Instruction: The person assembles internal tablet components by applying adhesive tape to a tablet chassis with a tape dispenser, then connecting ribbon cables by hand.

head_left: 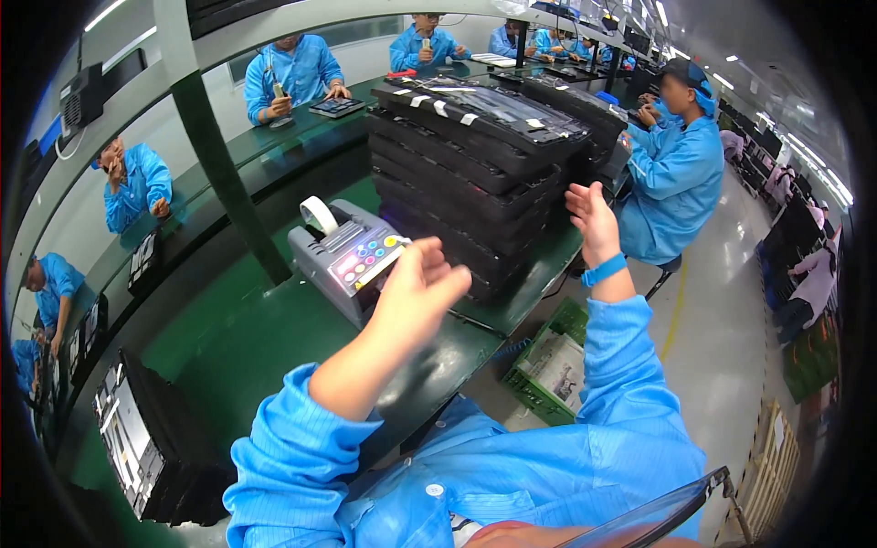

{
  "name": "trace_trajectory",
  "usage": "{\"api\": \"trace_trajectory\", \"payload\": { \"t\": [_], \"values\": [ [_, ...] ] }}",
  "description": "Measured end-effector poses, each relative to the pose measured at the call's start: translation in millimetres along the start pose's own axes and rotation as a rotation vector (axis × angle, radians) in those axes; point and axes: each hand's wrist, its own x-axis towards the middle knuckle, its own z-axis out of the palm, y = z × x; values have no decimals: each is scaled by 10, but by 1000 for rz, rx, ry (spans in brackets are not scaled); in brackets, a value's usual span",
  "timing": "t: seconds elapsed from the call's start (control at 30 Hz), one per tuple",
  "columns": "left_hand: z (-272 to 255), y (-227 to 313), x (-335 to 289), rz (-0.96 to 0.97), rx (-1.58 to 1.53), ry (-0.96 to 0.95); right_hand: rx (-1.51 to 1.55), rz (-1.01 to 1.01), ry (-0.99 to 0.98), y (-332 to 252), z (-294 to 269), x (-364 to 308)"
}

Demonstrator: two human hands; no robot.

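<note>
My left hand [422,281] is raised over the green table, just in front of a grey electric tape dispenser [345,251]. Its fingers point right, loosely bent and slightly blurred, with nothing visible in them. The dispenser carries a roll of white tape [319,216] and coloured buttons. My right hand [593,217], with a blue band at the wrist, is held up at the right side of a tall stack of black trays [466,196]. The fingers are apart and the palm looks bare. A flat panel with white tape pieces [493,108] lies on top of the stack.
Another stack of black trays [164,438] stands at the lower left. A green crate [551,365] sits on the floor below the table edge. A seated co-worker [671,173] is close on the right. A green post [224,173] rises behind the dispenser; several people work across the table.
</note>
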Motion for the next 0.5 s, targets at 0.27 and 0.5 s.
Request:
{"api": "trace_trajectory", "payload": {
  "t": [0.27,0.5],
  "values": [
    [363,-139,1005,-246,-231,383,268,232,-455,-83,286,503],
    [531,-338,1356,-299,-183,581,457,432,-392,203,219,1026]
  ]
}}
